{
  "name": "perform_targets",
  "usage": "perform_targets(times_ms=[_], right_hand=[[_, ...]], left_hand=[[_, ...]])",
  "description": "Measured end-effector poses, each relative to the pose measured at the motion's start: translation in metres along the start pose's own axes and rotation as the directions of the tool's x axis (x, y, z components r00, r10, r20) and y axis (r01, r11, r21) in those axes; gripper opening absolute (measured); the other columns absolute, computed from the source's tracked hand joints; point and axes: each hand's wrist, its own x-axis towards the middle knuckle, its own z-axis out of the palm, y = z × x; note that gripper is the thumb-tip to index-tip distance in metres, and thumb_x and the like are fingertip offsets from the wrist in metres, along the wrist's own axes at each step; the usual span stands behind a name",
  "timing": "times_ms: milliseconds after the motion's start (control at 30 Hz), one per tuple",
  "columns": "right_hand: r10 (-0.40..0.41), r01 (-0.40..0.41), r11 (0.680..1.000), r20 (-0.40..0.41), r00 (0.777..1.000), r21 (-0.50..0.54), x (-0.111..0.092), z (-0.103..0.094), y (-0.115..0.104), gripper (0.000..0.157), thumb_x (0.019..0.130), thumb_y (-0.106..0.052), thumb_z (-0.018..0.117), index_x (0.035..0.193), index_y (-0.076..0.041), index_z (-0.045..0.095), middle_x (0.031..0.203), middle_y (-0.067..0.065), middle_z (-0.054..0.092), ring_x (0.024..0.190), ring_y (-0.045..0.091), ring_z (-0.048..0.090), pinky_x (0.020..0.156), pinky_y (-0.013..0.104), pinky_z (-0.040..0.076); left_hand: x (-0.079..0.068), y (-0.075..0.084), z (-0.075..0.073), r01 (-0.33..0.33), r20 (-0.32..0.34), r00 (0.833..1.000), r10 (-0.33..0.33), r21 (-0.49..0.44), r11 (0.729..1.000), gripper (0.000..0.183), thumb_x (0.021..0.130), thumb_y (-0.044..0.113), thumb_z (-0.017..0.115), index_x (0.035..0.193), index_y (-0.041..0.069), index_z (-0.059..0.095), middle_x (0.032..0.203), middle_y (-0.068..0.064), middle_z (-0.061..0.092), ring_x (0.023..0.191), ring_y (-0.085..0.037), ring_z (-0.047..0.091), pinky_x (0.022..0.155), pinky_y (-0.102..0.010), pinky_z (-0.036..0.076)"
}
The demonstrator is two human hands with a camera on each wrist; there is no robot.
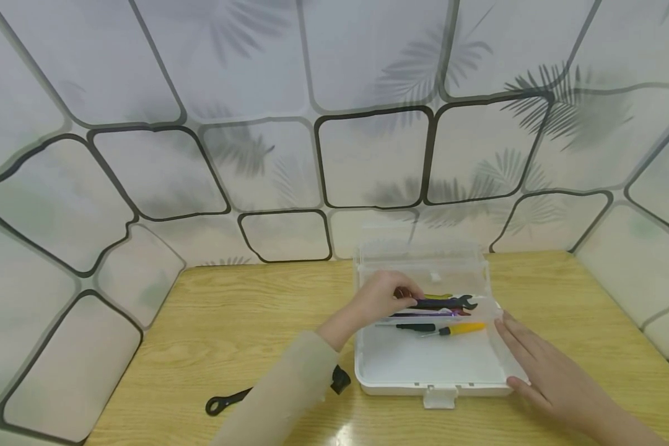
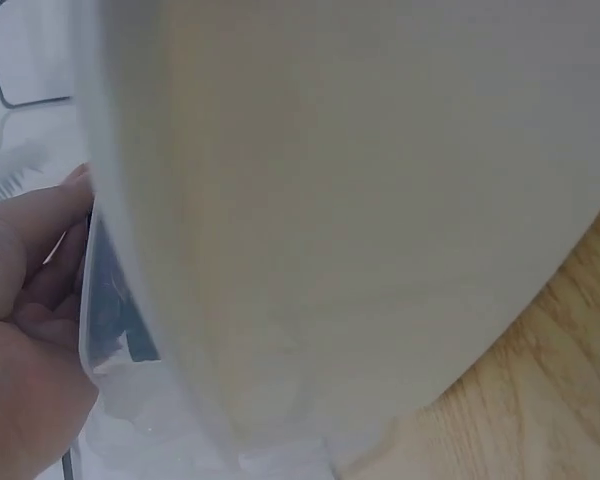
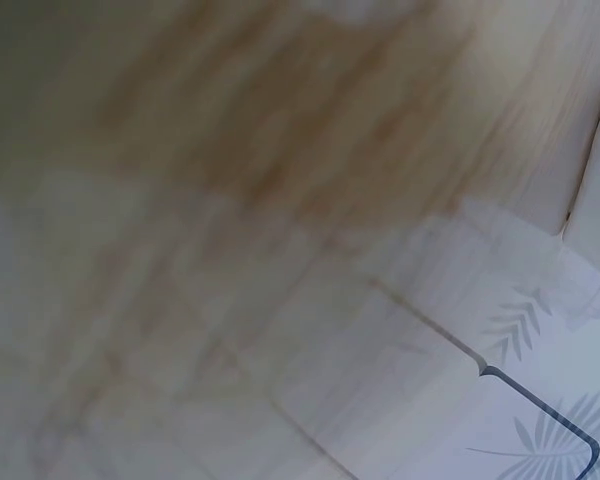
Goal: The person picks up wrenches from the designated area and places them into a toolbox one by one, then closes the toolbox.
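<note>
A white plastic toolbox (image 1: 424,365) with its clear lid (image 1: 424,254) raised stands on the table. Over its rear part my left hand (image 1: 387,294) pinches a dark open-end wrench (image 1: 443,303), its jaw end pointing right. Below and behind that wrench are a yellow tool (image 1: 437,297) and a purple one (image 1: 424,314). On the box floor lie a screwdriver with a yellow handle (image 1: 468,327) and a black-handled tool (image 1: 416,327). My right hand (image 1: 557,371) rests along the box's right side, fingers extended. In the left wrist view, a sleeve (image 2: 360,200) hides most of the work.
On the table (image 1: 228,322), a black ring-ended wrench (image 1: 217,406) runs under the left forearm. A black piece (image 1: 341,379) shows past the sleeve, close to the box's front left corner. Patterned wall covering (image 1: 279,167) surrounds the table's back and sides.
</note>
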Motion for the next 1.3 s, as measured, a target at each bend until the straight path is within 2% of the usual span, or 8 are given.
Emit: perform_targets(times_ms=[300, 600, 933, 1300], right_hand=[[0.033, -0.032, 0.999, 0.035, 0.999, -0.019, -0.002, 0.001, -0.001, 0.097, 0.096, -0.042, 0.074, 0.169, -0.004, 0.023, 0.18, 0.0, 0.007, 0.162, -0.005, -0.007, 0.128, 0.009, -0.005], [0.031, -0.03, 0.999, 0.028, 0.999, -0.01, -0.002, 0.0, -0.001, 0.096, 0.095, -0.04, 0.075, 0.168, -0.003, 0.025, 0.18, 0.001, 0.008, 0.163, -0.004, -0.006, 0.128, 0.009, -0.004], [0.019, -0.019, 1.0, 0.022, 1.0, 0.002, -0.002, 0.0, 0.001, 0.094, 0.095, -0.04, 0.073, 0.167, -0.001, 0.026, 0.18, 0.004, 0.011, 0.164, -0.002, -0.004, 0.128, 0.01, -0.003], [0.017, -0.017, 1.0, 0.02, 1.0, 0.004, -0.003, 0.001, 0.001, 0.092, 0.099, -0.043, 0.07, 0.167, -0.001, 0.026, 0.18, 0.003, 0.01, 0.164, -0.002, -0.004, 0.128, 0.01, -0.003]], left_hand=[[0.001, 0.001, 0.007, 0.047, 0.004, 0.999, -0.046, -0.011, 0.999, 0.014, 0.097, 0.003, 0.076, 0.109, 0.006, 0.082, 0.108, -0.006, 0.083, 0.094, -0.011, 0.075, 0.079, -0.009, 0.054], [0.002, 0.001, 0.008, 0.047, 0.008, 0.999, -0.047, 0.02, 0.999, 0.012, 0.099, 0.006, 0.076, 0.109, 0.008, 0.082, 0.107, -0.005, 0.082, 0.093, -0.01, 0.074, 0.078, -0.008, 0.053], [-0.001, -0.005, 0.003, 0.056, -0.004, 0.998, -0.056, -0.016, 0.998, 0.013, 0.099, 0.003, 0.073, 0.109, 0.007, 0.081, 0.108, -0.006, 0.082, 0.094, -0.01, 0.073, 0.083, -0.011, 0.055], [-0.01, -0.012, -0.005, 0.039, -0.003, 0.999, -0.039, -0.03, 0.999, 0.012, 0.101, 0.005, 0.072, 0.11, 0.005, 0.081, 0.11, -0.009, 0.082, 0.097, -0.018, 0.075, 0.082, -0.013, 0.055]])
